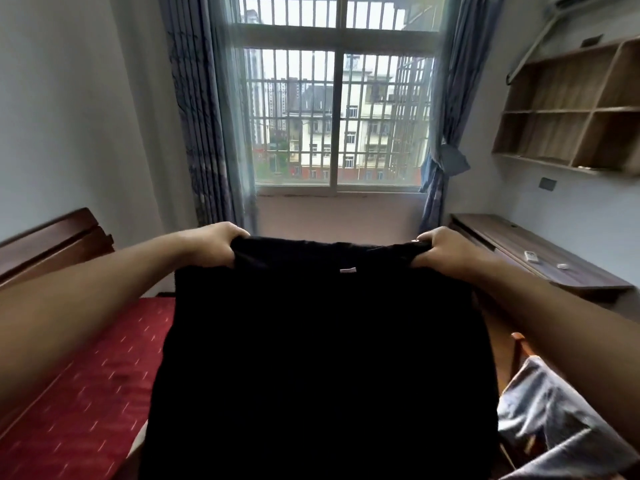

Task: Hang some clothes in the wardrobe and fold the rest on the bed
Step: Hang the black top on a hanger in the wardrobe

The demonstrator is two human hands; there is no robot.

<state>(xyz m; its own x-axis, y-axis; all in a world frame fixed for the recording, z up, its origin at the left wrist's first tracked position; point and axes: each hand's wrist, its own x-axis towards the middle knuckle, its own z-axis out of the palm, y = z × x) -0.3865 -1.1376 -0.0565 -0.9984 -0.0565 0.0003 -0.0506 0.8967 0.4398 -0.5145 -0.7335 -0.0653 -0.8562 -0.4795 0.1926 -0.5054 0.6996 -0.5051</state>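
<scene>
- Left hand (215, 244) – fingers (237, 233) curled tight over the top edge of the black garment (322, 358) at its left corner, thumb tucked under the cloth. Firm grip, no gap btwn the fingers.
- Right hand (447, 251) – same at the right corner: fingers (428, 238) bunched and folded over the edge, cloth gathered inside the fist. Can't tell where the thumb sits; it's hidden behind the fabric.
- Both arms reach fwd at about the same height, so the top edge is stretched roughly level btwn the two hands, sagging a bit in the middle.
- The garment hangs straight down from the hands in front of the person and fills the lower centre of the view. Its bottom runs out of frame. Too dark to make out what kind of garment it is.
- Small white label (347, 270) just under the top edge, near the middle.
- Bed (86, 393) w/ red patterned cover is at the left, partly behind the hanging cloth; wooden headboard (52, 244) against the left wall.
- Grey garment (554, 420) lies draped over a wooden chair (518, 344) at lower right, beside the black one.
- Desk (568, 278) along the right wall, w/ a white remote (531, 256) and a small round item (561, 266) on top.
- Wall shelf (571, 109) above the desk.
- Barred window (339, 109) straight ahead, blue-grey curtains (204, 133) drawn to each side.
</scene>
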